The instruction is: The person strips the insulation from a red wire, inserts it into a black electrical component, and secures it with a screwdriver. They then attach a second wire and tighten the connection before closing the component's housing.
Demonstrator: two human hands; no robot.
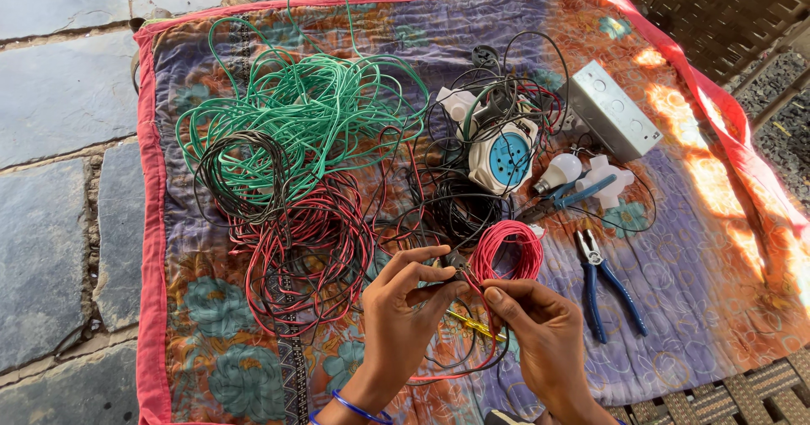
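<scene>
My hands are bare, no gloves or rings. On my left hand's [403, 307] wrist I wear thin blue bangles [359, 409]. My right hand's [540, 332] forearm shows no sleeve.

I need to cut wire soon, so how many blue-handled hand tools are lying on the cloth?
2. One pair of pliers lies right of the red wire coil; another tool lies beside the light bulb. Tangled wires may hide more.
</scene>
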